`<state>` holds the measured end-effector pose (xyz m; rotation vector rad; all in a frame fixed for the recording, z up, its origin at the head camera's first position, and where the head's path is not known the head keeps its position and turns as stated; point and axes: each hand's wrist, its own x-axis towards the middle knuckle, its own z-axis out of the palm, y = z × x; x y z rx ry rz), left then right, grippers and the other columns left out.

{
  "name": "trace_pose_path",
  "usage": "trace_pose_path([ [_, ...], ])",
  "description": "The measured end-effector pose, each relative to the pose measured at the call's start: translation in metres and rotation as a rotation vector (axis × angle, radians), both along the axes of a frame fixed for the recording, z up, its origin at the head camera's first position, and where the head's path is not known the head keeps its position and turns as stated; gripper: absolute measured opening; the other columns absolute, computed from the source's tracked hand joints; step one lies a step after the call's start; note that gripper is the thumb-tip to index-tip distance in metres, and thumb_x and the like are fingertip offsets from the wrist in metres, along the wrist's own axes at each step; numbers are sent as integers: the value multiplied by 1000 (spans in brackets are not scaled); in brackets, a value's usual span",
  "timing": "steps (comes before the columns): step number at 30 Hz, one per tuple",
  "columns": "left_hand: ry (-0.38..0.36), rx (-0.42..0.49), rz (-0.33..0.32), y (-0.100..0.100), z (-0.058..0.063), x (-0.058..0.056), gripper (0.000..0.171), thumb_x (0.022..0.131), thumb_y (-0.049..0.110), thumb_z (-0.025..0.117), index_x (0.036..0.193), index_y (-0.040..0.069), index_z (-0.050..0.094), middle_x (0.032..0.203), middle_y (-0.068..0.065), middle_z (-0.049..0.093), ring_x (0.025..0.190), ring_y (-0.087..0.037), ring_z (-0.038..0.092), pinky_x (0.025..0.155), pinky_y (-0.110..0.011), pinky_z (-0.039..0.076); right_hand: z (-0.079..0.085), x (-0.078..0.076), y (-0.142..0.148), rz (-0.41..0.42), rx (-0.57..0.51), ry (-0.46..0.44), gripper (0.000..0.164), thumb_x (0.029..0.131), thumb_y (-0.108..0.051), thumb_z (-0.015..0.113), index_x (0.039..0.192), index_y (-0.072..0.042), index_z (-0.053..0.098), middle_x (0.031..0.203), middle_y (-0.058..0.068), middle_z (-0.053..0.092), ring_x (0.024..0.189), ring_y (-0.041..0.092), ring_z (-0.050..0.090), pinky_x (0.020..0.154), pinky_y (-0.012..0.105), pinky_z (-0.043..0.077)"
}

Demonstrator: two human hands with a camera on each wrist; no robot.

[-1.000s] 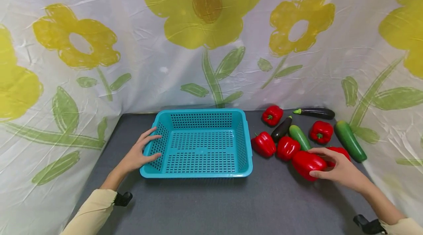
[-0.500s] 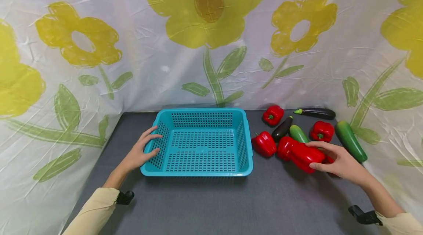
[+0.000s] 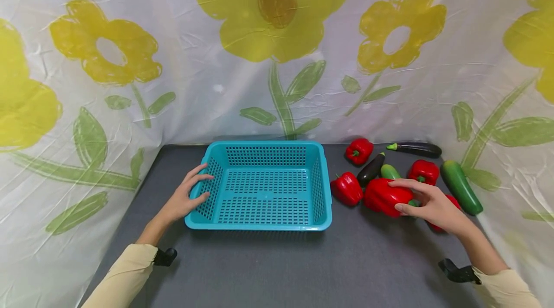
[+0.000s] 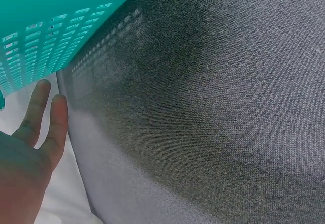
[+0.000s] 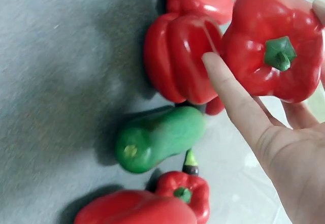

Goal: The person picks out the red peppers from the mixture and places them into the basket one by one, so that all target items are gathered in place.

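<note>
My right hand [image 3: 439, 209] grips a red bell pepper [image 5: 299, 64], thumb and fingers on its sides and its green stem facing the wrist. In the right wrist view the pepper is raised off the table, and it overlaps another red bell pepper [image 5: 177, 56]. A green zucchini [image 5: 165, 135] lies just behind it. My left hand [image 3: 182, 199] rests at the left rim of a turquoise plastic basket [image 3: 259, 227], fingers spread and fairly straight. Two of its fingers [image 4: 58, 117] show outside the basket wall in the left wrist view.
Right of the basket lie several more red bell peppers [image 3: 346, 188], a short dark eggplant [image 3: 371, 169], a long eggplant [image 3: 417, 149] and a larger green zucchini [image 3: 460, 187]. A flowered white curtain [image 3: 207, 101] hangs behind the grey table [image 3: 277, 269].
My right hand has carried the red bell pepper left and slightly up, turning it so its stem shows on the right. My left hand stays at the basket rim.
</note>
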<state>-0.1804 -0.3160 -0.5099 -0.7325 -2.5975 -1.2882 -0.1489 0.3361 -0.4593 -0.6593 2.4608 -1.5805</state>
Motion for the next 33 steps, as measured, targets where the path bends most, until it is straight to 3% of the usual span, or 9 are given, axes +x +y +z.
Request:
trace_pose_path([
  [4,-2,-1,5,1,0,0,43,87,-9,72,128,-5,60,158,-27,28,144,-51,21,98,-76,26,0,-5,-5,39,-37,1,50,91,0,75,138,-6,59,135,13,57,111,22,63,76,40,59],
  [8,-8,1,6,0,-1,0,42,88,-8,71,129,-5,60,158,-26,27,144,-51,20,98,-75,26,2,-9,-10,27,0,47,49,89,-2,77,135,-9,61,134,10,58,120,20,57,86,29,54],
  [11,-9,2,2,0,-1,0,41,90,-6,70,129,-4,60,159,-26,27,145,-51,19,99,-75,26,3,-12,-14,11,17,45,54,87,-4,81,136,-12,61,134,7,59,119,21,55,87,28,53],
  [17,-17,3,2,0,-1,0,41,90,-6,70,129,-5,59,159,-25,27,145,-51,19,99,-76,26,5,-18,-19,16,1,15,58,86,-4,81,138,-12,57,137,10,54,113,23,57,78,39,58],
  [26,-1,7,7,-1,-3,-1,42,87,-8,71,128,-5,60,159,-26,27,145,-50,19,99,-76,24,14,-28,-30,-3,-16,61,72,85,-3,82,148,-13,49,139,8,52,109,21,61,79,35,58],
  [33,-6,11,19,-2,-8,-4,42,87,-10,71,127,-5,60,158,-26,28,145,-50,19,100,-75,24,15,-33,-41,-51,-76,22,77,83,0,83,147,-10,42,136,9,53,110,21,61,84,30,55],
])
